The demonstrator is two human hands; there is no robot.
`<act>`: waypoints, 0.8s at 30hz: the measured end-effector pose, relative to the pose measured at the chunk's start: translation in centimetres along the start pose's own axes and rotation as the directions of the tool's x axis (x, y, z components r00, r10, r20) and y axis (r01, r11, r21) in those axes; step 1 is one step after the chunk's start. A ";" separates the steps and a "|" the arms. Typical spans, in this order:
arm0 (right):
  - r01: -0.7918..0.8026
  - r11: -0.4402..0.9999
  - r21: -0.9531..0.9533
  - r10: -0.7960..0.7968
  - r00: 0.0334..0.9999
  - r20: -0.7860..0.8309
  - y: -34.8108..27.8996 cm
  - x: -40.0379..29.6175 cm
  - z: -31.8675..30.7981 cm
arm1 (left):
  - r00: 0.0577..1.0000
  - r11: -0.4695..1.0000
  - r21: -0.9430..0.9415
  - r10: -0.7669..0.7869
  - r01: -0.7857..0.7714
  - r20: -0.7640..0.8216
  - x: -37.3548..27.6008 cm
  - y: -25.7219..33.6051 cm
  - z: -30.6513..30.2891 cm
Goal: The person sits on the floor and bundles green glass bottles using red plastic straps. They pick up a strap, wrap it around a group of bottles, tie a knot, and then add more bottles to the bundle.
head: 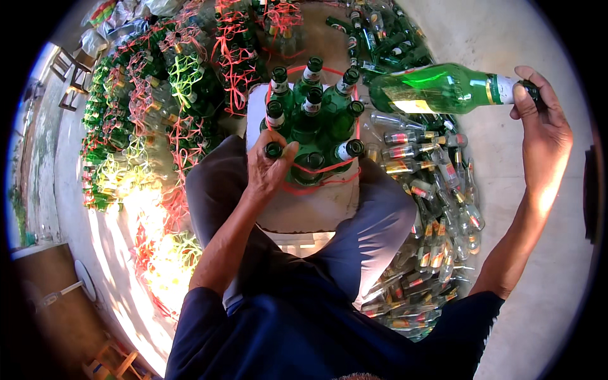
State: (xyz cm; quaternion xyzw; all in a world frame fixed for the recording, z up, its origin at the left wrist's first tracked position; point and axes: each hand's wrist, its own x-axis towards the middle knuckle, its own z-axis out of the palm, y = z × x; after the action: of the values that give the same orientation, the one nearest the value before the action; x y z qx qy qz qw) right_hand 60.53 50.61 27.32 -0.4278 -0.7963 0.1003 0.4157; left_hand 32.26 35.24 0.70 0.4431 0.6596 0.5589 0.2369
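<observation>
My right hand (pixel 541 102) grips a green glass bottle (pixel 427 90) by its neck, out to the right and lying level in the air. Its base points toward several upright green bottles (pixel 311 121) clustered on a pale board (pixel 304 209) between my knees. My left hand (pixel 271 164) is closed around the neck of a green bottle (pixel 273 150) at the near left of this cluster. A loop of red plastic cord (pixel 359 121) runs around the group, with slack cord at the near side. The lower parts of the clustered bottles are largely hidden.
Many bottles tied with red and yellow cord (pixel 183 78) stand to the left and ahead. Loose clear bottles (pixel 441 190) lie heaped on the right floor, with loose green bottles (pixel 380 33) beyond. A wooden chair (pixel 71 76) stands far left; a round white-rimmed object (pixel 84 280) is at lower left.
</observation>
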 end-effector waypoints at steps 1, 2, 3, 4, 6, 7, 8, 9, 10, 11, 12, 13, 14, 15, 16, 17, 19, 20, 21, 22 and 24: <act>-0.010 0.999 -0.034 0.011 1.000 0.013 -1.7 0.1 -0.5 | 1.000 1.000 -0.024 -0.001 0.001 0.014 0.1 0.1 0.3; -0.014 0.999 -0.044 0.015 0.999 0.033 -2.7 0.2 -0.1 | 1.000 1.000 -0.029 -0.006 0.006 0.010 0.0 0.0 0.2; 0.005 1.000 0.023 -0.006 1.000 0.027 -3.5 0.2 0.4 | 1.000 0.999 -0.035 -0.010 0.010 0.006 0.0 -0.1 0.1; 0.034 0.998 0.051 -0.036 0.998 0.048 -4.2 0.3 0.8 | 1.000 1.000 -0.009 0.001 -0.001 -0.006 0.0 -0.3 0.0; 0.083 0.992 0.095 -0.091 0.992 0.085 -5.6 0.0 1.4 | 1.000 0.999 0.032 0.024 -0.023 -0.015 0.0 -0.8 0.1; 0.089 0.994 0.067 -0.096 0.988 0.121 -6.1 -0.1 1.4 | 0.999 0.999 0.029 0.034 -0.033 -0.010 0.1 -0.8 0.1; 0.106 0.991 0.077 -0.115 0.986 0.120 -6.5 -0.1 1.6 | 0.999 0.999 0.026 0.042 -0.042 -0.005 0.2 -0.9 0.1; 0.124 0.989 0.086 -0.134 0.984 0.120 -6.8 -0.2 1.9 | 0.999 0.998 0.023 0.052 -0.052 0.002 0.2 -0.9 0.2; 0.141 0.986 0.093 -0.151 0.981 0.118 -7.2 -0.3 2.2 | 0.999 0.998 0.023 0.053 -0.054 0.009 0.2 -0.9 0.2; 0.146 0.983 0.111 -0.160 0.979 0.123 -7.5 -0.3 2.5 | 0.998 0.998 0.033 0.054 -0.054 0.009 0.3 -0.9 0.0; 0.152 0.980 0.127 -0.168 0.978 0.127 -7.7 -0.4 2.8 | 0.998 0.998 0.043 0.055 -0.055 0.010 0.2 -0.9 -0.1; 0.157 0.977 0.144 -0.176 0.976 0.131 -8.0 -0.5 3.1 | 0.999 0.998 0.047 0.046 -0.046 0.001 0.2 -0.9 -0.2; 0.161 0.982 0.099 -0.173 0.976 0.131 -8.4 -0.6 3.2 | 0.999 0.998 0.045 0.038 -0.038 0.000 0.2 -0.7 -0.1; 0.165 0.985 0.055 -0.171 0.977 0.132 -8.7 -0.7 3.3 | 1.000 0.999 0.043 0.030 -0.030 -0.003 0.1 -0.7 -0.1; 0.169 0.986 0.013 -0.169 0.977 0.132 -9.1 -0.9 3.4 | 0.999 0.999 0.035 0.033 -0.033 -0.003 0.1 -0.8 -0.1; 0.169 0.985 -0.026 -0.165 0.980 0.111 -9.6 -1.2 3.5 | 0.999 0.999 0.024 0.036 -0.036 0.000 0.1 -0.8 0.0; 0.169 0.980 -0.101 -0.162 0.984 0.071 -10.5 -1.7 3.9 | 0.999 0.999 0.013 0.043 -0.043 0.002 0.1 -0.9 0.0; 0.179 0.984 0.007 -0.179 0.980 0.081 -10.3 -1.7 3.9 | 0.999 0.999 0.013 0.048 -0.048 0.006 0.2 -0.8 0.0; 0.186 0.976 0.115 -0.197 0.976 0.090 -10.0 -1.8 4.0 | 0.999 0.998 0.012 0.053 -0.054 0.009 0.2 -0.7 0.0; 0.190 0.956 0.223 -0.215 0.972 0.097 -9.8 -1.8 4.0 | 0.998 0.998 0.009 0.056 -0.056 0.012 0.2 -0.7 0.1; 0.156 0.945 0.289 -0.207 0.966 0.156 -9.6 -1.8 4.3 | 0.998 0.998 0.017 0.064 -0.064 0.011 0.2 -0.8 0.0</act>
State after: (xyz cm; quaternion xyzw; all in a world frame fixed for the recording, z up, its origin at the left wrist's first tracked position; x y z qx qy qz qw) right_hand 52.11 44.19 28.48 -0.2794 -0.8459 0.2097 0.4030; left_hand 31.86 35.45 -0.05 0.4690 0.6486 0.5582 0.2184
